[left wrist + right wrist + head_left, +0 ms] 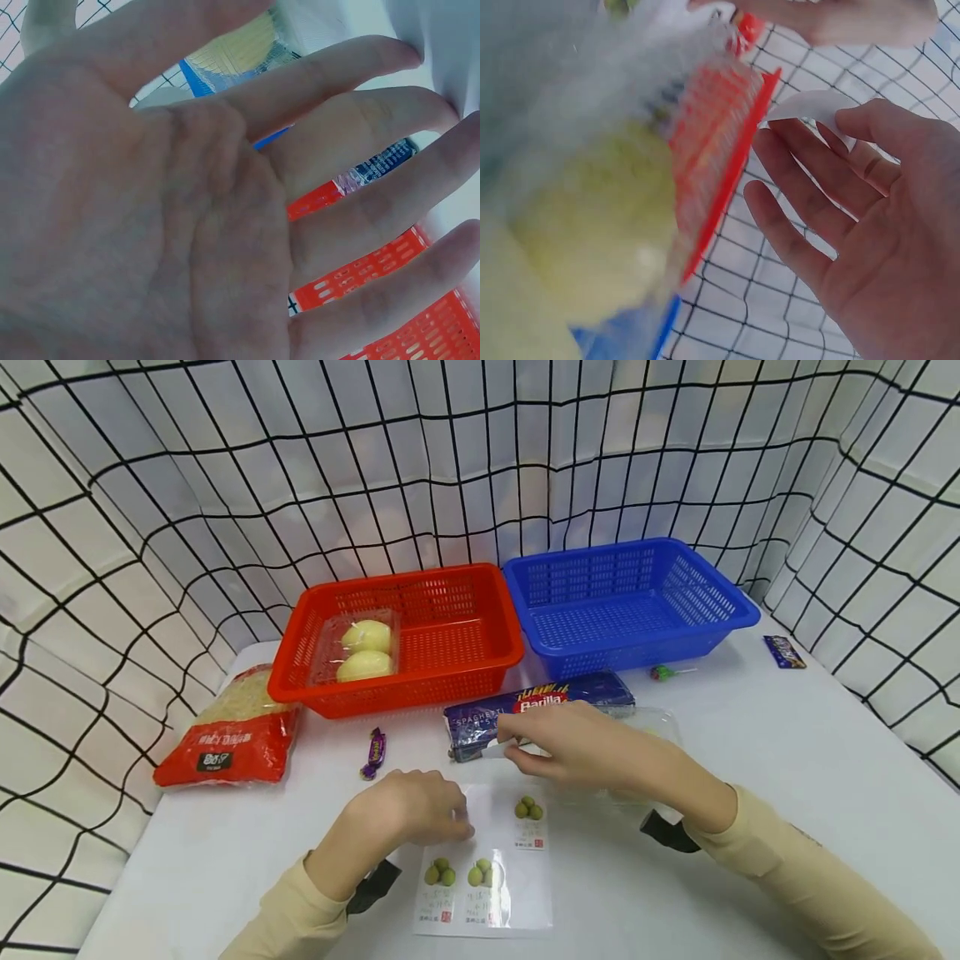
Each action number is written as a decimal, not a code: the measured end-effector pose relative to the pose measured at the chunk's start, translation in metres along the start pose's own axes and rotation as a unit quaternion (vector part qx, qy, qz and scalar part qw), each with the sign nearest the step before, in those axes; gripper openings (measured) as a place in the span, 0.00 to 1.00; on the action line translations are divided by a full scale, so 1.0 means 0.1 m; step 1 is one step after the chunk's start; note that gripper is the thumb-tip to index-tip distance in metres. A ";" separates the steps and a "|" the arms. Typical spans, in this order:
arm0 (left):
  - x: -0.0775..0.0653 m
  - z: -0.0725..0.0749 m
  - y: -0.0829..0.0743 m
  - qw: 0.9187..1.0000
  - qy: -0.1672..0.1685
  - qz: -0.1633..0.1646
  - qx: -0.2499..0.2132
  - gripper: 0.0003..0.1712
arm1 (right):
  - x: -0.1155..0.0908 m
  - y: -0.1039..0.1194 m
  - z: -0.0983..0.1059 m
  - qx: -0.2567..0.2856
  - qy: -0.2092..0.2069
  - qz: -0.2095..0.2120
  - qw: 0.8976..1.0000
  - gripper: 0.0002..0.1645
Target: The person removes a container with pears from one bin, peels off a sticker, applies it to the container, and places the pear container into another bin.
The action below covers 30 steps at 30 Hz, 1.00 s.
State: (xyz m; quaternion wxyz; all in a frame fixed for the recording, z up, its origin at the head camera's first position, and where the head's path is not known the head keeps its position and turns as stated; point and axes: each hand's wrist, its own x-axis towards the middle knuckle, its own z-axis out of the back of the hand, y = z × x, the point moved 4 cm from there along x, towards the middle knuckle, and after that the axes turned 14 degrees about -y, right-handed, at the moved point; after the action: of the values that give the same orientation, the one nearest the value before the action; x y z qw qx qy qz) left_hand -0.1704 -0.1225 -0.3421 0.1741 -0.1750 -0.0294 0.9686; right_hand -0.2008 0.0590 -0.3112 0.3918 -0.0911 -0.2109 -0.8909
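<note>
Pinched between the thumb and forefinger of my right hand [577, 739] is a small white sticker [810, 103], curling upward in the right wrist view. Below lies a glossy sticker sheet [521, 893] with several labels picturing green fruit. My left hand [408, 810] is over the sheet's upper left edge; the left wrist view shows its fingers [337, 135] extended, tips against a white surface. Behind the right hand lies a dark blue spaghetti pack [480, 718]. A clear plastic package [663, 722] is partly hidden by the right forearm; its pale yellow contents look blurred in the right wrist view.
A red basket [405, 685] holds a clear pack of two pale yellow rounded items [366, 666]. Beside it stands a blue basket [622, 656]. A red-and-clear bag [240, 735], purple-wrapped candy [374, 752], a lollipop [663, 672] and a small packet [784, 652] lie around. Black netting surrounds the table.
</note>
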 end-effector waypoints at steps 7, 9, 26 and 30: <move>-0.01 -0.02 -0.02 1.000 0.011 0.006 -0.004 0.20 | -0.04 -0.09 0.28 0.002 -0.028 -0.017 0.999 0.09; -0.01 -0.03 -0.02 1.000 0.012 0.006 -0.002 0.22 | -0.06 -0.13 0.35 0.002 -0.036 -0.021 0.999 0.09; 0.01 0.00 -0.07 1.000 -0.012 -0.015 -0.022 0.23 | -0.55 -0.32 0.45 -0.049 -0.085 -0.043 0.994 0.07; 0.00 0.02 -0.08 0.999 -0.026 -0.012 -0.020 0.23 | -0.76 -0.37 0.44 -0.071 -0.102 -0.050 0.991 0.08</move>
State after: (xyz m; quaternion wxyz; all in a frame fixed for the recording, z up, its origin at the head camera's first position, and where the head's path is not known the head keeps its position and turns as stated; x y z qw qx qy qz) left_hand -0.1685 -0.1149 -0.3390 0.1814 -0.1523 -0.0553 0.9700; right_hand -0.1766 0.1511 -0.3082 0.3158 -0.1983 -0.1904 -0.9081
